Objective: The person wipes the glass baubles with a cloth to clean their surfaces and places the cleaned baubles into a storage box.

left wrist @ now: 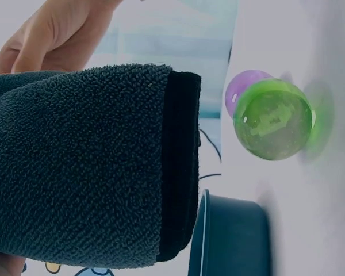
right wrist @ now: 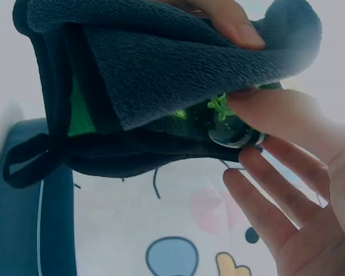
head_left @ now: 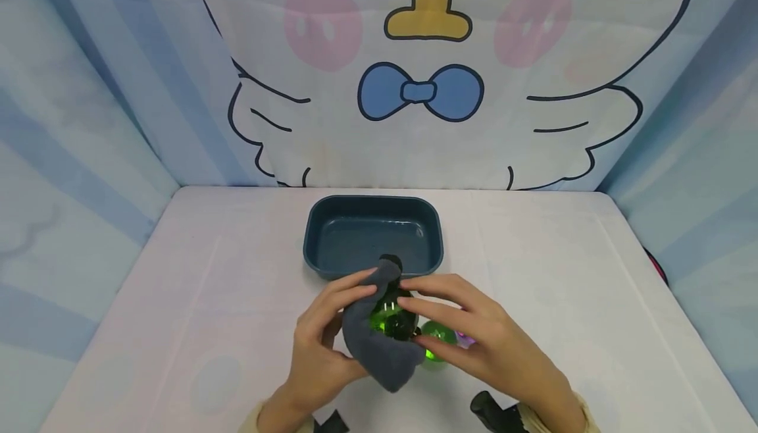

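Over the near side of the basin, my left hand [head_left: 326, 328] grips a dark grey cloth [head_left: 385, 357] with a black edge. The cloth wraps partly round a see-through green ball [head_left: 393, 320]. My right hand [head_left: 480, 321] holds the ball's open side, thumb on one face and fingertips on the other. In the right wrist view, cloth folds [right wrist: 172, 63] cover most of the ball, and a bright green shape shows inside it. The left wrist view is largely filled by the cloth [left wrist: 80, 167], which hides the held ball there.
A second green ball [head_left: 438, 335] lies on the white table beneath my right hand, with a purple ball [left wrist: 241, 86] beside it. A dark blue rectangular basin [head_left: 373, 235] stands behind the hands. Black wrist mounts [head_left: 494, 412] show near both sleeves. Patterned curtains [head_left: 77, 156] enclose the table.
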A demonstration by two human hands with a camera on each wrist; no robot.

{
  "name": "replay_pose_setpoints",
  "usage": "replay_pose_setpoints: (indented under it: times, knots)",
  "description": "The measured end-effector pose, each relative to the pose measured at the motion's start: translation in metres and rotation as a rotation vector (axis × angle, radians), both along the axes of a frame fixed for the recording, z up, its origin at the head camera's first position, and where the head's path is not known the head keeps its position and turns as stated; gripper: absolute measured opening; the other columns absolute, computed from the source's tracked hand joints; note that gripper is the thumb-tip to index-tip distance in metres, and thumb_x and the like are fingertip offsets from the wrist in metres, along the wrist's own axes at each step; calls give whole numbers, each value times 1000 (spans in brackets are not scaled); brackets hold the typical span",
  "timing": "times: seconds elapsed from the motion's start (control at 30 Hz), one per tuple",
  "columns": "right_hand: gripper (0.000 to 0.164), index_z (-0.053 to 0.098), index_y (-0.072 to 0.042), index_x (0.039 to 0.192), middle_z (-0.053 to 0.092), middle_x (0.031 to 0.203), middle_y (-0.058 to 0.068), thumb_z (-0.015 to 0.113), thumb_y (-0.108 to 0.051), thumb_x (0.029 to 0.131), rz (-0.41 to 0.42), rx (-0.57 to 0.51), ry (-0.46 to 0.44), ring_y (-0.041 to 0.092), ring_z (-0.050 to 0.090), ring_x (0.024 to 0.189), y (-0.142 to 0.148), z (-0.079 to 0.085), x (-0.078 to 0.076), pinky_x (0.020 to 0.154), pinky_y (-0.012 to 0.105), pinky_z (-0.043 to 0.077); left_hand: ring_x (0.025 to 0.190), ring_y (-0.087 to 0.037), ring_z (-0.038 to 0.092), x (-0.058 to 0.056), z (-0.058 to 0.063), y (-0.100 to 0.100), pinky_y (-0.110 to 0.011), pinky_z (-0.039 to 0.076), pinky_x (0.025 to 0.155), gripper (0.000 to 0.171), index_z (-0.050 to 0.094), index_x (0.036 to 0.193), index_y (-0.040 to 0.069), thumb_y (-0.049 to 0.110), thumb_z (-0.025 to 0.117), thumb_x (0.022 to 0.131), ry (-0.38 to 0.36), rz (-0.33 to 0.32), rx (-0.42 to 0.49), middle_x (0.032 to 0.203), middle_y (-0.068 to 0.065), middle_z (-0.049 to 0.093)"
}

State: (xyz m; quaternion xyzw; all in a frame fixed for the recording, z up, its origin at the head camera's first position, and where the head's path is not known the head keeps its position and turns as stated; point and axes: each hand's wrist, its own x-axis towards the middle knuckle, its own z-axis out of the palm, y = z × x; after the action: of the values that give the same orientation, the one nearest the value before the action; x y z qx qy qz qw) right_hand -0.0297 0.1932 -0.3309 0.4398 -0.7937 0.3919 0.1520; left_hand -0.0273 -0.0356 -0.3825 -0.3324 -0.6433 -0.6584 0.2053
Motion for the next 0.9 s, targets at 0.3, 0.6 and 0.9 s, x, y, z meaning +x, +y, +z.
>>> replay_pose_setpoints:
  times: [0.3, 0.6, 0.9]
  knots:
    - [42, 62, -8, 132, 57, 135, 11, 62, -30, 97, 16, -11, 20, 21, 57, 121, -1, -2, -3, 99, 17, 50, 128, -28, 54, -1, 0, 0, -32, 52, 102, 66, 58, 130, -2, 2, 88, 71, -7, 1, -8, 137, -23, 54]
    - [41, 60, -7, 134, 57, 135, 10, 59, -29, 99, 14, -2, 31, 21, 55, 121, -3, -4, -3, 100, 16, 48, 129, -28, 54, -1, -2, 2, -32, 51, 103, 70, 58, 130, -2, -2, 89, 67, -15, -7, -2, 138, -23, 54]
    - [49, 59, -7, 136, 59, 132, 8, 63, -32, 95, -44, -7, -21, 18, 60, 116, -4, -8, -1, 93, 13, 50, 130, -28, 53, -2, -4, 1, -30, 52, 101, 72, 56, 132, -4, -4, 88, 67, -11, -30, -1, 139, -24, 53]
